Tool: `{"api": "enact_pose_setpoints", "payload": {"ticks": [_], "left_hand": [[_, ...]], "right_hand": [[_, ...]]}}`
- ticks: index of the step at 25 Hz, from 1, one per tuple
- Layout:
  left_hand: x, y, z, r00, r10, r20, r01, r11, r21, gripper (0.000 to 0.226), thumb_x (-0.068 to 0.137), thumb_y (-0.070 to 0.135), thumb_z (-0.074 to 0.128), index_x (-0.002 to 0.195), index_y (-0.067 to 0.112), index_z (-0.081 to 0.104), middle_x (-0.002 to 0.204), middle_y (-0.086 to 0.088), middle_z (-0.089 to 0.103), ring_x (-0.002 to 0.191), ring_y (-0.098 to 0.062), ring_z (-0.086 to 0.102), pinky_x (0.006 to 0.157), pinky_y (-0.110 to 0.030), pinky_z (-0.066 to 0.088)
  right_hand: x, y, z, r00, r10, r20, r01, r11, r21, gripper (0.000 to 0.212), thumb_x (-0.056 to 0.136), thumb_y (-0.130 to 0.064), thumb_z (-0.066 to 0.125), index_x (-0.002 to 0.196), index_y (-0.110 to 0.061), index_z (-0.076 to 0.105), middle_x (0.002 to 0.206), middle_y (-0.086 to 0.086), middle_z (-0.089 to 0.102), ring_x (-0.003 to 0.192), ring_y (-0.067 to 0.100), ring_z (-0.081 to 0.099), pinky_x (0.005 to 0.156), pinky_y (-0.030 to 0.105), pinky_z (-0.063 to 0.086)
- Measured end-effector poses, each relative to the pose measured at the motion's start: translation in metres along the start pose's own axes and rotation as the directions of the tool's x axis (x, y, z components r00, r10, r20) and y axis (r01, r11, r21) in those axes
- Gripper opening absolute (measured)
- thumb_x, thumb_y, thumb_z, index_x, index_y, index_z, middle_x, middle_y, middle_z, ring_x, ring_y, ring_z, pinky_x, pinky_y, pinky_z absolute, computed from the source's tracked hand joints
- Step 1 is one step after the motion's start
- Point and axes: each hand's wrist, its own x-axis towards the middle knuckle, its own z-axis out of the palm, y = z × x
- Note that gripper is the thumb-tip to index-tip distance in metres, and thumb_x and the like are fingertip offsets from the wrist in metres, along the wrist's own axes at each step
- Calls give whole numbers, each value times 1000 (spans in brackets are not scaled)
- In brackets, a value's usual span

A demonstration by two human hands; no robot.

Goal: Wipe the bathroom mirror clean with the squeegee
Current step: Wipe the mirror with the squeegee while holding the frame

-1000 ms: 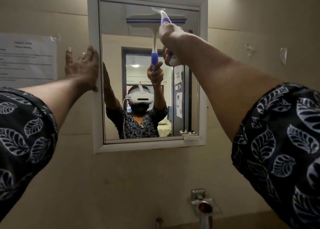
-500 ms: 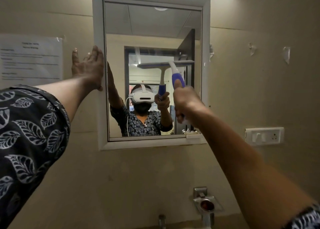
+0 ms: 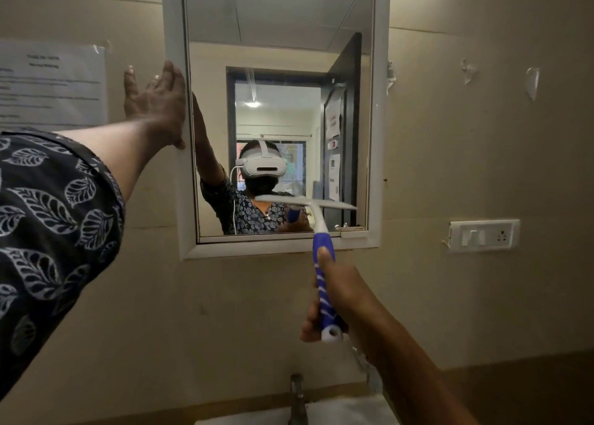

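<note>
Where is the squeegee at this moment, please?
In the head view, the squeegee lies across the lower right corner of the mirror, its blade just above the bottom frame, with the right hand gripping its blue handle below the mirror.

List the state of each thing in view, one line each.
Blue-and-white plastic squeegee: held handle-down, blade level across the mirror's lower right.
White-framed rectangular wall mirror: fixed to the wall.
Left hand: open, flat against the mirror's left frame.
Right hand: grips the squeegee handle.
White paper notice: taped flat to the wall.
</note>
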Motion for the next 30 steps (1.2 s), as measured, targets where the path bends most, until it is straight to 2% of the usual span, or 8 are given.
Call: {"api": "enact_pose_setpoints", "payload": {"ticks": [4, 9, 13, 15, 17, 21, 25, 30], "left_hand": [[0, 0, -1, 1000, -1, -1, 1, 1000, 2, 119, 71, 25, 80, 151, 4, -5, 159, -11, -7, 147, -29, 11, 117, -54, -4], [-1, 1, -2, 1000, -3, -15, 3, 1000, 4, 119, 70, 23, 80, 151, 4, -5, 160, -12, -5, 146, -30, 15, 116, -53, -4], [0, 1, -2, 999, -2, -34, 3, 1000, 31, 120, 68, 24, 81, 150, 3, -5, 159, -14, -4, 146, -30, 13, 117, -51, -4], [2, 3, 0, 999, 5, -48, -1, 997, 73, 124, 65, 25, 83, 149, 0, -3, 158, -18, 0, 146, -32, 13, 118, -48, 0], [4, 7, -1, 998, 13, -54, -8, 996, 91, 126, 61, 20, 86, 148, -4, -2, 157, -23, 2, 145, -36, 15, 119, -44, 11], [3, 13, 1, 998, -3, -55, 0, 999, -53, 118, 65, -3, 80, 148, -5, -4, 157, -22, -3, 142, -40, 20, 109, -45, 35], [6, 14, 1, 999, 0, -50, -5, 996, -90, 111, 68, -9, 76, 148, -6, -2, 157, -23, -4, 142, -39, 20, 107, -44, 37], [8, 16, 0, 999, -12, -39, 8, 997, -81, 106, 72, -10, 72, 148, -7, -1, 156, -25, -6, 144, -38, 16, 110, -44, 35]], "right_hand": [[-6, 25, 4, 996, 86, 19, -86, 996, -13, 46, 96, -51, 28, 97, -8, 46, 45, 2, 56, 37, 16, 55, 41, 25, 50], [-10, 31, 2, 998, 53, -39, -56, 995, -76, 44, 97, -47, 29, 85, -10, 48, 51, 4, 53, 39, 15, 51, 49, 29, 49], [-18, 14, 5, 997, 12, -76, -11, 1000, 14, 44, 96, -47, 33, 81, -9, 50, 41, -2, 47, 30, 10, 41, 35, 19, 38], [-17, -17, 0, 987, -150, -59, 153, 988, 34, 42, 96, -47, 34, 82, -10, 50, 40, -4, 45, 31, 8, 38, 33, 18, 34], [-6, -71, -13, 931, -360, -68, 362, 932, 32, 41, 97, -45, 32, 80, -12, 49, 40, -5, 43, 32, 6, 37, 32, 19, 34], [25, -196, -27, 818, -542, -193, 557, 830, 30, 37, 99, -41, 34, 79, -13, 46, 48, -6, 39, 30, 4, 34, 32, 18, 32], [46, -262, -31, 847, -511, -146, 526, 846, 92, 44, 99, -43, 32, 69, -13, 43, 41, -6, 32, 27, 5, 27, 29, 14, 26], [56, -275, -36, 888, -438, -142, 449, 892, 56, 46, 97, -42, 32, 61, -15, 38, 35, -6, 30, 26, 6, 24, 31, 11, 24]]}}
